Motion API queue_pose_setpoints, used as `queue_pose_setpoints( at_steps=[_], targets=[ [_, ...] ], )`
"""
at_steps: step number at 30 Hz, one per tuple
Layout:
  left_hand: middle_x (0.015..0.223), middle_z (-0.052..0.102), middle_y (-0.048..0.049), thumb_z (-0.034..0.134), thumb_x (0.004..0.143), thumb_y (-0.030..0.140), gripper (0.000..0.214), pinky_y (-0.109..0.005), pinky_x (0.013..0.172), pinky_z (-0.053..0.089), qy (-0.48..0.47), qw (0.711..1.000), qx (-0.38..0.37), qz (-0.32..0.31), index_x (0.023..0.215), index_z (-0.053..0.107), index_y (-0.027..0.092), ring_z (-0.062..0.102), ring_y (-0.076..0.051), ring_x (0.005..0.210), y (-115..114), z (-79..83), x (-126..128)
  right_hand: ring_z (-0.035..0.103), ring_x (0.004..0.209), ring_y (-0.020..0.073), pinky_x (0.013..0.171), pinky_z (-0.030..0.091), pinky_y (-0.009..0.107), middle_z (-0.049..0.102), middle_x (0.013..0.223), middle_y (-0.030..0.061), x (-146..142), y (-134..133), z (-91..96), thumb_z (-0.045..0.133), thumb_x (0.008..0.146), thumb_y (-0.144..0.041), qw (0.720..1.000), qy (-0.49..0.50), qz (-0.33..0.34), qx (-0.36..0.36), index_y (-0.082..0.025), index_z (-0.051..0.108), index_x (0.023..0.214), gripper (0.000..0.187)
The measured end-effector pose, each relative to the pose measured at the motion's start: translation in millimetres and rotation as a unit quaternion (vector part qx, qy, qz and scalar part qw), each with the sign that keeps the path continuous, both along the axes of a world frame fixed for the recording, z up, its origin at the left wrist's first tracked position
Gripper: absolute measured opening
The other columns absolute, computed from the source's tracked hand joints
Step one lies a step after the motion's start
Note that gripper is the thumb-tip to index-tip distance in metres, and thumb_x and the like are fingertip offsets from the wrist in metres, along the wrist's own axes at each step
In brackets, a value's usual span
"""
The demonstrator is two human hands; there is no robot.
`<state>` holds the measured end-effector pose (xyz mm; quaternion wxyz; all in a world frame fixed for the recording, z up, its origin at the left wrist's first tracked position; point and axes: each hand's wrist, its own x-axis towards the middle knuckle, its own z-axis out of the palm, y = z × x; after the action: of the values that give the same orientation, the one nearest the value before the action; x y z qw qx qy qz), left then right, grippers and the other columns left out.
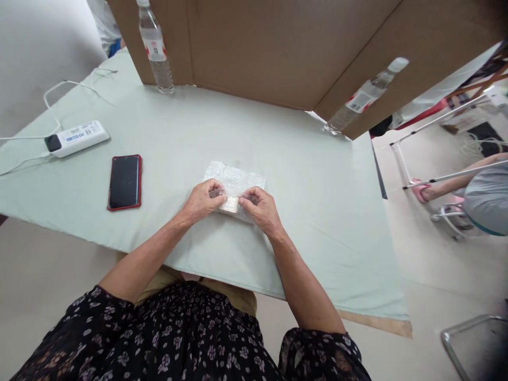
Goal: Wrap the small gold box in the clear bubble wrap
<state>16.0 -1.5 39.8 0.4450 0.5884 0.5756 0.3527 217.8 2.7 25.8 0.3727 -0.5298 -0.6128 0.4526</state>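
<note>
A sheet of clear bubble wrap [234, 177] lies on the green cloth in front of me. At its near edge sits a small, pale, flat item [230, 204] with rows of marks on it; its kind is too small to make out. My left hand [204, 201] pinches the wrap at the left of this item, thumb against fingers. On the other side my right hand [262, 209] pinches the wrap in the same way. Both thumb tips rest close to the item's two ends. The wrap's near corners are partly hidden by the hands.
Left of the hands lie a phone [124, 182] in a red case and a white power strip [77, 138] with cables. Two water bottles [156, 53] stand against a brown cardboard panel [254, 47] at the back. A seated person [486, 193] is beyond the table's right edge.
</note>
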Motion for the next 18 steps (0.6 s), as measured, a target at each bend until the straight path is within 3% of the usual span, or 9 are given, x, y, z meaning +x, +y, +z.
queue_pose_setpoints(
  at_steps=[5, 11, 13, 15, 18],
  targets=[
    [0.083, 0.067, -0.0004, 0.068, 0.068, 0.034, 0.033, -0.027, 0.069, 0.045, -0.012, 1.0, -0.013, 0.0, 0.097, 0.066, 0.017, 0.059, -0.015, 0.074, 2, -1.7, 0, 0.061, 0.076, 0.0169, 0.076, 0.05, 0.032, 0.066, 0.08, 0.0, 7, 2, 2.7, 0.067, 0.074, -0.038, 0.998, -0.044, -0.018, 0.03, -0.02, 0.064, 0.092, 0.025],
    [0.085, 0.07, -0.0024, 0.063, 0.076, 0.036, 0.019, -0.03, 0.073, 0.048, 0.035, 0.999, 0.019, -0.019, 0.083, 0.065, 0.019, 0.062, -0.018, 0.079, -4, 5.8, -6, 0.064, 0.076, 0.0172, 0.074, 0.051, 0.031, 0.068, 0.08, 0.0001, 13, -10, 15.7, 0.068, 0.079, -0.038, 0.998, -0.06, 0.005, 0.03, -0.02, 0.067, 0.101, 0.028],
    [0.097, 0.072, -0.0044, 0.063, 0.078, 0.035, 0.016, -0.031, 0.077, 0.049, 0.063, 0.995, 0.074, -0.037, 0.081, 0.064, 0.019, 0.064, -0.02, 0.088, -12, 11.5, -13, 0.065, 0.079, 0.0174, 0.075, 0.052, 0.031, 0.07, 0.082, 0.0008, 19, -18, 26.2, 0.069, 0.081, -0.038, 0.996, -0.068, 0.041, 0.037, -0.021, 0.069, 0.101, 0.027],
    [0.102, 0.072, -0.0047, 0.061, 0.083, 0.032, 0.013, -0.034, 0.084, 0.049, 0.112, 0.981, 0.13, -0.089, 0.086, 0.065, 0.02, 0.065, -0.02, 0.093, -24, 17.0, -22, 0.067, 0.082, 0.0178, 0.076, 0.052, 0.031, 0.071, 0.084, 0.0011, 27, -27, 38.2, 0.07, 0.083, -0.041, 0.99, -0.072, 0.12, 0.024, -0.022, 0.071, 0.099, 0.025],
    [0.098, 0.073, -0.0029, 0.059, 0.088, 0.024, 0.01, -0.041, 0.096, 0.045, 0.221, 0.936, 0.201, -0.187, 0.094, 0.067, 0.022, 0.064, -0.022, 0.099, -45, 20.6, -35, 0.069, 0.083, 0.0185, 0.077, 0.054, 0.032, 0.073, 0.084, 0.0012, 35, -34, 50.0, 0.062, 0.092, -0.046, 0.981, -0.071, 0.182, -0.002, -0.023, 0.073, 0.097, 0.026]
  ],
)
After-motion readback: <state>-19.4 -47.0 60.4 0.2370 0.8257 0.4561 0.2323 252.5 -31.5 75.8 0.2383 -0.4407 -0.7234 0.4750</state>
